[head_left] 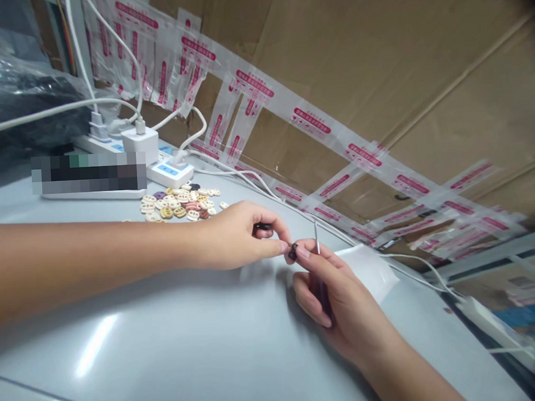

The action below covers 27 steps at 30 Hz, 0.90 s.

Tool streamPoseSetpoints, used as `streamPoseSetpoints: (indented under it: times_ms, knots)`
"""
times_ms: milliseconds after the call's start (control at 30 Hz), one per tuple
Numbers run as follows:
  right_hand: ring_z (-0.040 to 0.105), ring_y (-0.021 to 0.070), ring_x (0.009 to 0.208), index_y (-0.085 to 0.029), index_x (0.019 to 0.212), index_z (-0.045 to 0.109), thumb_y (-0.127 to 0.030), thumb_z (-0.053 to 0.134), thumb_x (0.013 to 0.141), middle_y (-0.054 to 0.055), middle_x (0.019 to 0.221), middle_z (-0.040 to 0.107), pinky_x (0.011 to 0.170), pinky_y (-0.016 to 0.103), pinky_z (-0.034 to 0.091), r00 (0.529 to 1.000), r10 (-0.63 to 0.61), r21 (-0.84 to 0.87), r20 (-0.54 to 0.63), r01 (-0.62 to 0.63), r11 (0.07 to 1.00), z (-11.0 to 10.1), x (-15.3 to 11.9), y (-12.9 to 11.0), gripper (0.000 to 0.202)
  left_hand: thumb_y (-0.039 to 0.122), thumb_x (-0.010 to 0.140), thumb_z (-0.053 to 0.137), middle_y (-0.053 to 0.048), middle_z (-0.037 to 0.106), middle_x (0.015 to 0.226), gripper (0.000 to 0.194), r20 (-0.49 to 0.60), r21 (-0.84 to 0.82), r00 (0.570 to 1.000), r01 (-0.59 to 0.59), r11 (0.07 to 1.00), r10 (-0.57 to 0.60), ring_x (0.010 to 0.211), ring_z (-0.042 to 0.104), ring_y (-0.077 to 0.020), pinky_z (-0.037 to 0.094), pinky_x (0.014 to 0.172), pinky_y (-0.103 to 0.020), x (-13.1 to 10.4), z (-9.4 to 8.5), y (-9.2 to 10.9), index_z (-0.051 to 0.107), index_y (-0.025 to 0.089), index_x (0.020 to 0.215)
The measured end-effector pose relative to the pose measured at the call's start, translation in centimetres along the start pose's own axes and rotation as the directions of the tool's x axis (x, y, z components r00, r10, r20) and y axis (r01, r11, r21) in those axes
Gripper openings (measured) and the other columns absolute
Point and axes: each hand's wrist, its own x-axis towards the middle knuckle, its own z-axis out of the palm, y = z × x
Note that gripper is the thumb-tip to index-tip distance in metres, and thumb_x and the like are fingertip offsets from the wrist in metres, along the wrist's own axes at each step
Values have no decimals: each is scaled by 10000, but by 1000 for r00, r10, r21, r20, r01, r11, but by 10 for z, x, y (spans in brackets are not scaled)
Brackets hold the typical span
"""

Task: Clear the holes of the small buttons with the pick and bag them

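My left hand point(240, 238) reaches in from the left, fingers closed. Its thumb and fingertip pinch a small dark piece point(292, 252), and a second black piece point(263, 226) shows within its curled fingers. On the other side of the small piece, the thumb and finger of my right hand point(339, 292) grip it too. A thin tool with a pointed metal tip point(316, 237) and a dark handle is tucked in my right palm; its exact kind is hidden. Behind my left wrist lies a pile of small oval, button-like pieces point(178, 202) with holes, mostly cream, some yellow, reddish, purple and black.
White power strips point(171, 171) with a plug adapter point(139, 145) and cables stand at the back left, beside dark plastic wrapping point(24, 99). Taped cardboard point(377, 69) walls the rear. A white sheet point(370, 270) lies on the grey table point(190, 348) behind my right hand.
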Motion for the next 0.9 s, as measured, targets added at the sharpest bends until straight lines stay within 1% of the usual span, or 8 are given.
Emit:
streamPoseSetpoints:
  times_ms: [167,333,433,567,633,733,800,900]
  knots:
    - [228,42,302,-242,842,497,-447,626,904,-72,417,495,348,200,94,999,-18,61,44,16,998,-1,0,-1,251,435,797,681,57,357,631,271,-2,-77,999,48,996,-48,572,322,-95,255,537,-238,-3,-1,3,727,202,929]
    - [218,37,307,-236,842,507,-428,629,910,-74,409,487,359,199,111,998,-52,100,48,47,994,0,1,1,237,462,778,700,53,377,631,300,-9,-124,995,97,987,-99,565,332,-99,263,523,-243,-5,0,4,738,216,945]
    - [220,39,318,-230,830,513,-435,649,894,-70,414,484,364,204,105,998,-47,101,34,44,994,-1,1,2,254,457,759,709,49,408,626,288,-42,-98,994,92,991,-97,570,353,-101,276,533,-245,-4,2,2,754,226,926]
    - [228,37,330,-224,822,522,-436,671,876,-72,415,474,372,205,111,999,-37,88,11,36,995,-1,1,3,265,379,755,687,26,580,685,203,-138,2,990,-2,1000,2,616,436,-111,340,580,-246,-2,6,0,765,226,863]
    - [229,38,331,-224,826,528,-442,674,871,-73,413,471,372,206,109,1000,-30,78,9,29,997,0,1,3,267,299,771,641,9,656,767,170,-157,84,980,-111,990,123,665,493,-118,369,604,-245,-2,8,-1,759,210,854]
    - [238,37,335,-222,838,535,-454,678,864,-73,419,477,374,204,111,1000,-26,56,5,25,998,0,1,3,273,215,792,574,1,676,806,181,-153,223,942,-262,939,300,721,537,-120,388,634,-237,-4,9,0,742,187,852]
    - [245,36,337,-220,852,540,-458,682,860,-71,424,484,376,201,112,1000,-28,36,-5,28,999,1,0,2,277,201,801,559,2,664,783,182,-152,277,928,-289,916,339,717,541,-119,389,639,-236,-5,9,0,734,183,849]
    - [254,36,334,-220,862,542,-463,689,853,-66,427,494,374,198,106,999,-29,17,-20,29,999,1,0,2,284,192,801,569,2,657,768,173,-147,298,930,-284,911,338,702,545,-118,393,646,-239,-5,9,-1,735,186,848]
